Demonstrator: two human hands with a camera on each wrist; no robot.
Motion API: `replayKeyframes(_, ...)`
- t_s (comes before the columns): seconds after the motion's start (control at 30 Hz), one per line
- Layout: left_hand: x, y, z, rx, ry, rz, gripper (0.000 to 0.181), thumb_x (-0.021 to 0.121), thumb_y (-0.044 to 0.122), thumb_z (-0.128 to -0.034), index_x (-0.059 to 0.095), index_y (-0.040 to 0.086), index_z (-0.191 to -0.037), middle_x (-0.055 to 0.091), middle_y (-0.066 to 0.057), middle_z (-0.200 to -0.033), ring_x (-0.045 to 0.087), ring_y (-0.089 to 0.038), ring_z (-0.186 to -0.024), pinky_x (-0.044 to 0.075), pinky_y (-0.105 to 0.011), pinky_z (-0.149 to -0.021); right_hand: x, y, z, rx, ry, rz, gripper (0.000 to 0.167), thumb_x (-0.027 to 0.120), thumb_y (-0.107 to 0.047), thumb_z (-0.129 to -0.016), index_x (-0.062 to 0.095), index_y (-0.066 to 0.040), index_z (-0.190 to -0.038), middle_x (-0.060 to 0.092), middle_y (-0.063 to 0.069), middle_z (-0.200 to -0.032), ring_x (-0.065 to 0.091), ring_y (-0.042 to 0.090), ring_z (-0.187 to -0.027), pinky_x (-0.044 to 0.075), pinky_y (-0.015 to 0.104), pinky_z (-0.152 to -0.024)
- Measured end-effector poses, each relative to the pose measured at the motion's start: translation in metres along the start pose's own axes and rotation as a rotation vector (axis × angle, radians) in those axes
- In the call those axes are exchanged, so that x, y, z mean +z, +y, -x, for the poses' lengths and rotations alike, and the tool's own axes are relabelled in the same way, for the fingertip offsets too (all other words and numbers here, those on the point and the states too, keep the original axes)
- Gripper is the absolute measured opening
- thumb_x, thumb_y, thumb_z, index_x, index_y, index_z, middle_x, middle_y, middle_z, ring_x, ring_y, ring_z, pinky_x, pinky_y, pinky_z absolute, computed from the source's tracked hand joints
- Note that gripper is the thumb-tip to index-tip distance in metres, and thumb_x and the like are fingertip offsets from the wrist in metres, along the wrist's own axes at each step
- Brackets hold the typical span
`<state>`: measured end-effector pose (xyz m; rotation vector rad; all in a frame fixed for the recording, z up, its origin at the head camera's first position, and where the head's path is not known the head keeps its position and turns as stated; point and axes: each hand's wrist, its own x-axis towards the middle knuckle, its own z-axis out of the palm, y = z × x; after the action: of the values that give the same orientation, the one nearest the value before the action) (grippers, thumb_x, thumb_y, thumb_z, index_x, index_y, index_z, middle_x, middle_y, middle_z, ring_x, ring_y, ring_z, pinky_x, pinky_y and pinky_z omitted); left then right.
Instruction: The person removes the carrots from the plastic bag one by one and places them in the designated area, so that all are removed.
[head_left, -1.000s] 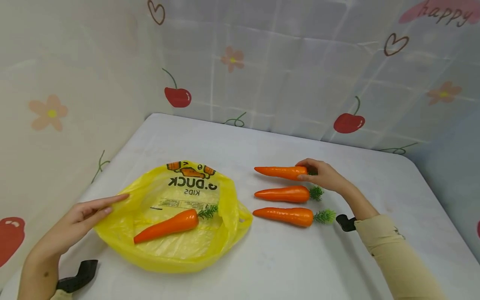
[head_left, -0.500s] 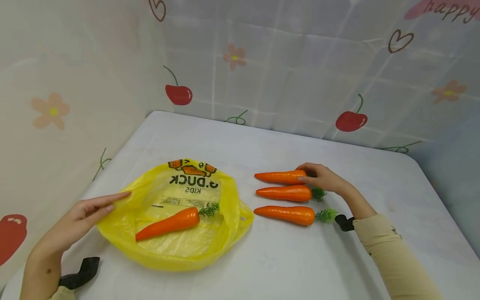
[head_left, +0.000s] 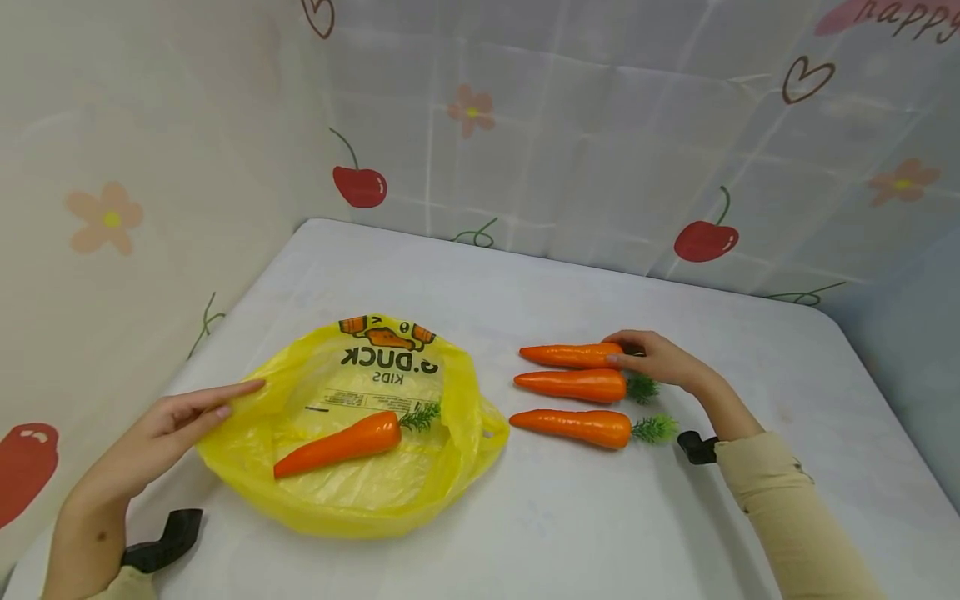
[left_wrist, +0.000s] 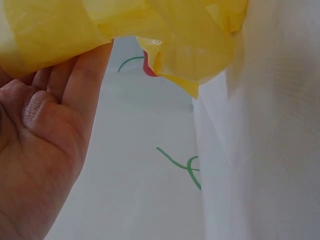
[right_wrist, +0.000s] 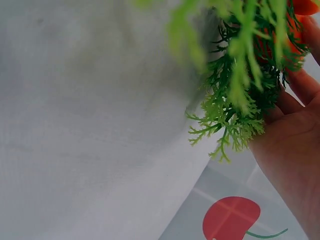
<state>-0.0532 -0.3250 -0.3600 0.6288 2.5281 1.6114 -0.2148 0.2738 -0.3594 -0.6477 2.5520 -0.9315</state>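
Observation:
My left hand (head_left: 153, 433) holds the left rim of a yellow plastic bag (head_left: 352, 522) between thumb and extended fingers; in the left wrist view the plastic (left_wrist: 55, 35) covers the fingertips. Inside the wide-mouthed bag lies an orange carrot (head_left: 341, 446) with a leafy green top. To the bag's right, my right hand (head_left: 660, 358) grips the farthest carrot (head_left: 567, 356) by its thick end. Its greens are mostly hidden by the hand. Nearer to me a middle carrot (head_left: 573, 385) and a front carrot (head_left: 573, 427) lie roughly parallel, tips pointing left.
White cloth covers the table (head_left: 555, 517), which meets a patterned curtain wall (head_left: 585, 142) at the back and another wall (head_left: 150, 108) at the left. In the right wrist view, green carrot leaves (right_wrist: 235, 100) hang in front of the palm.
My right hand has drawn the farthest carrot toward me, close to the middle one, then slightly right. The left hand and bag keep their places; the head view shifts slightly.

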Motion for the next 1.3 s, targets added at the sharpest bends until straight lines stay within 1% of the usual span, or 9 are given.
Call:
replayKeyframes(0.1,0.000,0.001,0.000,-0.016,0.002,-0.004,0.034,0.039,-0.002,-0.0991,0.048,-0.006,-0.132,0.051,0.004,-0.134,0.040,0.002,-0.120,0.037,-0.011,-0.088,-0.001,-0.001,0.004,0.010,-0.005,0.001,0.040,0.054,-0.023,-0.097,0.053,0.007,-0.123,0.058,0.014,-0.113,0.053,0.028,-0.099,0.044,0.044,-0.087)
replayKeyframes(0.3,0.000,0.001,0.001,0.004,-0.005,0.007,0.035,0.039,-0.004,-0.0985,0.048,-0.007,-0.132,0.051,0.006,-0.134,0.041,0.001,-0.121,0.037,-0.012,-0.088,-0.001,-0.001,0.007,0.050,-0.015,-0.009,0.046,0.053,-0.026,-0.097,0.050,0.007,-0.129,0.056,0.017,-0.119,0.051,0.030,-0.104,0.043,0.047,-0.089)
replayKeyframes(0.47,-0.001,-0.001,0.003,0.011,-0.008,0.009,0.035,0.038,-0.004,-0.0984,0.047,-0.007,-0.133,0.050,0.006,-0.135,0.040,0.000,-0.121,0.037,-0.012,-0.088,0.000,-0.002,0.004,0.015,-0.013,-0.014,0.047,0.050,-0.026,-0.098,0.045,0.007,-0.132,0.053,0.020,-0.122,0.050,0.033,-0.106,0.041,0.050,-0.091)
replayKeyframes(0.67,-0.001,-0.002,0.003,0.014,-0.006,0.005,0.035,0.039,-0.004,-0.0983,0.048,-0.006,-0.133,0.050,0.005,-0.135,0.041,0.000,-0.121,0.037,-0.012,-0.088,0.003,-0.003,0.000,0.006,0.008,-0.018,0.039,0.052,-0.024,-0.098,0.051,0.005,-0.124,0.057,0.016,-0.116,0.051,0.031,-0.102,0.042,0.048,-0.090)
replayKeyframes(0.8,0.000,-0.004,0.002,0.040,-0.006,-0.005,0.036,0.039,-0.006,-0.0974,0.049,-0.005,-0.132,0.050,0.003,-0.135,0.041,-0.001,-0.121,0.037,-0.012,-0.089,0.003,-0.005,0.000,-0.002,0.016,-0.017,0.037,0.053,-0.022,-0.097,0.052,0.005,-0.122,0.057,0.015,-0.114,0.052,0.030,-0.101,0.043,0.047,-0.089)
replayKeyframes(0.93,0.000,-0.004,0.002,0.053,-0.001,-0.012,0.036,0.040,-0.007,-0.0970,0.050,-0.004,-0.131,0.051,0.002,-0.134,0.042,-0.002,-0.121,0.036,-0.012,-0.089,0.003,-0.005,0.001,0.000,0.014,-0.009,0.040,0.053,-0.022,-0.097,0.050,0.006,-0.125,0.057,0.017,-0.116,0.052,0.031,-0.103,0.043,0.048,-0.089)
replayKeyframes(1.07,0.000,-0.004,0.002,0.055,0.004,-0.013,0.036,0.040,-0.007,-0.0969,0.050,-0.005,-0.131,0.051,0.002,-0.134,0.042,-0.002,-0.122,0.036,-0.012,-0.089,0.001,-0.006,0.000,-0.001,0.006,0.023,0.043,0.053,-0.022,-0.097,0.048,0.008,-0.128,0.055,0.020,-0.119,0.052,0.033,-0.105,0.042,0.050,-0.090)
replayKeyframes(1.17,0.000,-0.003,0.002,0.053,0.004,-0.011,0.036,0.040,-0.007,-0.0970,0.050,-0.004,-0.131,0.051,0.002,-0.134,0.042,-0.002,-0.122,0.036,-0.012,-0.089,-0.001,-0.007,-0.001,-0.017,0.009,0.064,0.043,0.052,-0.021,-0.097,0.047,0.008,-0.128,0.055,0.022,-0.120,0.050,0.036,-0.107,0.039,0.052,-0.092)
replayKeyframes(1.3,0.000,-0.002,0.002,0.048,0.005,-0.009,0.036,0.040,-0.006,-0.0973,0.050,-0.004,-0.131,0.051,0.002,-0.134,0.042,-0.002,-0.121,0.036,-0.012,-0.089,-0.006,-0.014,-0.001,-0.038,0.044,0.136,0.040,0.052,-0.019,-0.097,0.048,0.008,-0.128,0.053,0.024,-0.123,0.047,0.039,-0.112,0.033,0.058,-0.095)
